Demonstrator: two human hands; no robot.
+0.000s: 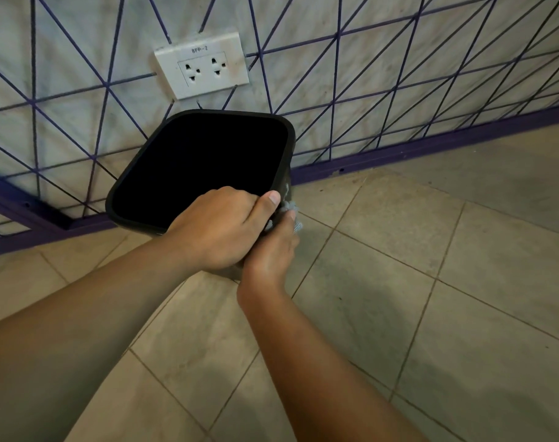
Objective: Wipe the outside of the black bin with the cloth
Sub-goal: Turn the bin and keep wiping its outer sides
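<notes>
Left hand (219, 229) gripping black bin (125, 189) rim, right hand (271, 247) holding cloth (290, 207)

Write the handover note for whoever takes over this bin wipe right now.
Left hand: grips the near rim of the black bin, steadying it.
Right hand: holds the grey cloth against the bin's outer right side, just below the rim.
Bin stands on the tiled floor by the wall, under the socket.
Done: cannot tell how much is wiped.
Left: work round the remaining outer sides.

The bin (163, 173) stands on the floor (431, 282) against the wall (367, 74), below the socket (202, 66).
</notes>
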